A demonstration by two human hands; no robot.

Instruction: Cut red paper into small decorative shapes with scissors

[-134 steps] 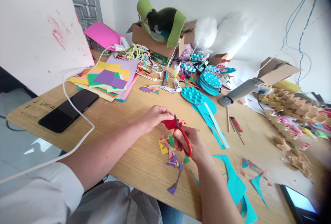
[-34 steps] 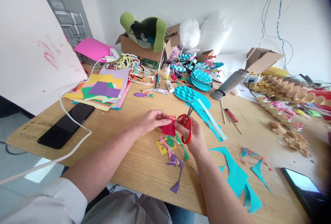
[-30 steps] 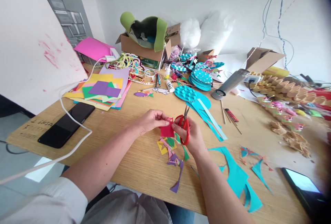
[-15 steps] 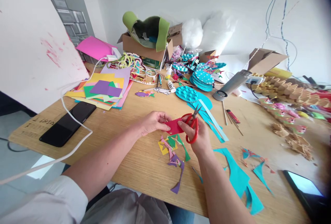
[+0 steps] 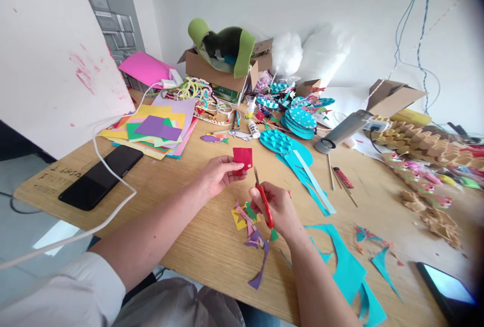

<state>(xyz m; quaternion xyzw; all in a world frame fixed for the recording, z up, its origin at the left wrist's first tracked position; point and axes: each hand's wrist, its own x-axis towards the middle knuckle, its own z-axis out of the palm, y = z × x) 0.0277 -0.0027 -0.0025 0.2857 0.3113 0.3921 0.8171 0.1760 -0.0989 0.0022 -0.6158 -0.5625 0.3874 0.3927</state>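
A small red paper piece (image 5: 243,158) is pinched between the thumb and fingers of my left hand (image 5: 223,175). Red-handled scissors (image 5: 263,197) are in my right hand (image 5: 278,207), their blades pointing up beside the paper's lower right corner without touching it. Pink, green, yellow and purple paper scraps (image 5: 256,238) lie on the table below my hands. Large turquoise offcuts (image 5: 346,261) are near my right forearm. Beyond the red paper are a purple fish cutout (image 5: 212,138), a white glue bottle (image 5: 253,129) and a turquoise oval (image 5: 276,142).
Stacked coloured paper (image 5: 151,128) and a black phone (image 5: 100,178) with a white cable across it are at the left. A metal flask (image 5: 342,133) lies at the right, near thin sticks. Another phone (image 5: 446,286) is at the right edge. Boxes stand at the back.
My left hand has raised the red paper, now more upright. My right hand has let go of the paper and moved slightly down and left, turning the scissors upright. The view has shifted slightly.
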